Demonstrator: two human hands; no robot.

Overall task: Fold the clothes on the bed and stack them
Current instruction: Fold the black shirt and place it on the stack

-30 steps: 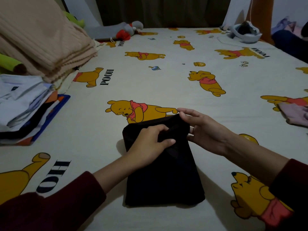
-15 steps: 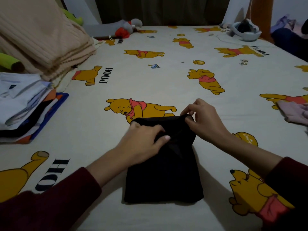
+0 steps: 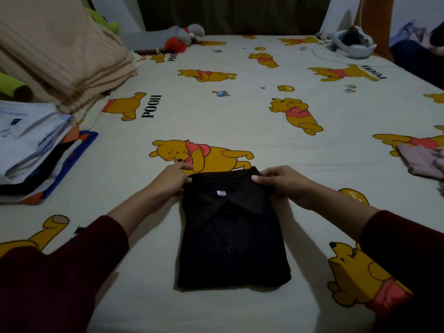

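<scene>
A black collared shirt point(image 3: 231, 243) lies folded into a rectangle on the bed sheet point(image 3: 240, 111), front up, with its collar, a small white label and a button showing. My left hand point(image 3: 171, 180) holds the shirt's far left corner, thumb on top of the fabric. My right hand point(image 3: 280, 180) pinches the far right corner by the collar. A stack of folded clothes point(image 3: 31, 150), white on top with black, orange and blue below, sits at the left edge of the bed.
A folded beige blanket point(image 3: 60, 56) lies at the far left behind the stack. A pinkish garment point(image 3: 422, 161) lies at the right edge. A grey and red plush toy point(image 3: 185, 37) and a white headset point(image 3: 355, 44) rest at the far end.
Both hands slid apart from the collar's middle to the shirt's two far corners. The collar now lies flat and spread, with the label and buttons showing.
</scene>
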